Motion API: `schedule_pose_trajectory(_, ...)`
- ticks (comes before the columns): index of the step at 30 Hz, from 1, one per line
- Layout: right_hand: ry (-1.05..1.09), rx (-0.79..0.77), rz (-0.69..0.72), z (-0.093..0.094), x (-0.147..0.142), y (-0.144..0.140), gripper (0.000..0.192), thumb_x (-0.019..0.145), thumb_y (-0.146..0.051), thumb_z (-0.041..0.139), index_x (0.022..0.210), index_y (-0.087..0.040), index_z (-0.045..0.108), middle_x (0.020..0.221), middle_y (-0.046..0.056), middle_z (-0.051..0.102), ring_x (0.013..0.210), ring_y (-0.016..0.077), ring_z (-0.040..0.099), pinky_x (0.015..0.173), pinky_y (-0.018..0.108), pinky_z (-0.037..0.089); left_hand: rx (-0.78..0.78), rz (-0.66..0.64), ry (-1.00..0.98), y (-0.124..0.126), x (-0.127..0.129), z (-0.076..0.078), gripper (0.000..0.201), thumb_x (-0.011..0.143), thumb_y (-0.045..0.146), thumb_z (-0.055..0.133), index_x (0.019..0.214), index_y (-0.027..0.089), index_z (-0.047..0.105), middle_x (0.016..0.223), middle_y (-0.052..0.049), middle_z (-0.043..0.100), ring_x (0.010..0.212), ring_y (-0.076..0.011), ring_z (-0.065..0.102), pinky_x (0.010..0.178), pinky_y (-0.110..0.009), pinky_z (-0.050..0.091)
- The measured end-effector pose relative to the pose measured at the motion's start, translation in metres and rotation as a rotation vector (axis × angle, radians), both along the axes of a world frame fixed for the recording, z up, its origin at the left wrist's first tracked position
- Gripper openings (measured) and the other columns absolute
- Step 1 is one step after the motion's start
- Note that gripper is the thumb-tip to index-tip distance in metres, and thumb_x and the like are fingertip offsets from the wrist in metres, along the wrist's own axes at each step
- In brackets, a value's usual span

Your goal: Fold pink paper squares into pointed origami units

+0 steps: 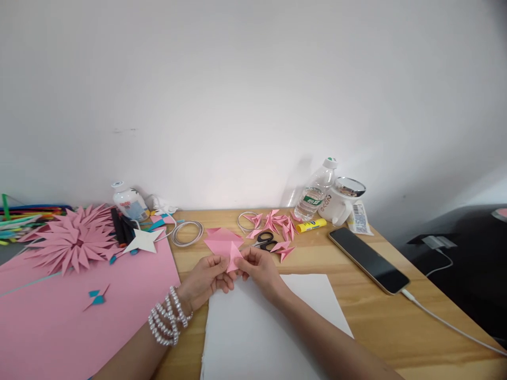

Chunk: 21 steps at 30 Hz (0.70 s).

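Pink paper piece (233,257): thin, matte, creased into a pointed triangular form. Left hand (206,278) and right hand (258,266) meet over the counter (380,316), light wood grain, above the far edge of a white sheet (253,327). Fingers of both hands narrow, pinching the piece; it sits between left thumb and right fingertips, point up. Beaded bracelets (168,319) on left wrist. Pink flat paper (224,240) just behind. Scissors (265,241), black handles, beside folded pink points (273,221). Spiky pink flower (73,240) near the left edge. Phone (368,259), glossy, toward the right edge.
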State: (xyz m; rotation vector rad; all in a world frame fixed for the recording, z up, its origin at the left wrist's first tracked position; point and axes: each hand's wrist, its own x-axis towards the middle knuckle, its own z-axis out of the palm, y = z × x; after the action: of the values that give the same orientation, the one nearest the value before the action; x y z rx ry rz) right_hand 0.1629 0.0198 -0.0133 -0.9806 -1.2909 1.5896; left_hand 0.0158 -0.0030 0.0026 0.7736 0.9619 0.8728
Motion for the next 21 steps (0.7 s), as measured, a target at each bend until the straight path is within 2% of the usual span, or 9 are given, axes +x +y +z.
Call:
schedule_pose_trajectory(3, 0.003, -0.013, -0.025, 0.0029, 0.0013, 0.0000, 0.022, 0.064, -0.033, 0.064, 0.063, -0.015, 0.051, 0.050, -0.003, 0.054, 0.046, 0.0084, 0.050, 0.043, 0.020, 0.040, -0.033, -0.030, -0.081, 0.0020, -0.0033, 0.0000, 0.019, 0.070, 0.027, 0.066, 0.068, 0.009, 0.060, 0.067, -0.006, 0.065, 0.054, -0.0097, 0.061, 0.047, -0.016, 0.048)
schedule_pose_trajectory(5, 0.005, -0.014, -0.032, 0.0040, 0.0018, -0.0002, 0.023, 0.064, -0.034, 0.064, 0.063, -0.015, 0.051, 0.050, -0.003, 0.054, 0.046, 0.0085, 0.050, 0.043, 0.019, 0.040, -0.046, -0.034, -0.094, 0.0025, -0.0047, -0.0003, 0.017, 0.068, 0.025, 0.068, 0.068, 0.008, 0.061, 0.067, -0.006, 0.065, 0.054, -0.0090, 0.061, 0.048, -0.015, 0.048)
schedule_pose_trajectory(9, 0.014, -0.008, -0.019, 0.0036, 0.0010, -0.0005, 0.020, 0.064, -0.031, 0.064, 0.063, -0.015, 0.052, 0.049, -0.003, 0.054, 0.043, 0.0074, 0.048, 0.042, 0.019, 0.040, -0.057, -0.021, -0.053, 0.0011, -0.0042, -0.0014, 0.018, 0.066, 0.023, 0.070, 0.065, 0.007, 0.062, 0.062, -0.005, 0.065, 0.049, -0.0073, 0.059, 0.047, -0.014, 0.048)
schedule_pose_trajectory(15, 0.013, -0.002, -0.038, 0.0014, -0.0002, -0.0002, 0.020, 0.064, -0.030, 0.064, 0.061, -0.015, 0.052, 0.048, -0.003, 0.054, 0.044, 0.0078, 0.049, 0.043, 0.019, 0.040, 0.005, 0.032, 0.032, -0.0016, -0.0006, -0.0004, 0.020, 0.065, 0.025, 0.071, 0.063, 0.008, 0.059, 0.058, -0.004, 0.065, 0.048, -0.0096, 0.060, 0.044, -0.015, 0.048)
schedule_pose_trajectory(21, 0.052, -0.008, -0.006, 0.0029, 0.0019, 0.0000, 0.021, 0.064, -0.032, 0.065, 0.063, -0.014, 0.053, 0.051, -0.002, 0.056, 0.045, 0.0080, 0.050, 0.045, 0.020, 0.041, -0.010, -0.056, -0.035, 0.0001, -0.0027, 0.0027, 0.021, 0.074, 0.030, 0.062, 0.069, 0.010, 0.058, 0.069, -0.006, 0.065, 0.060, -0.0131, 0.064, 0.053, -0.019, 0.051)
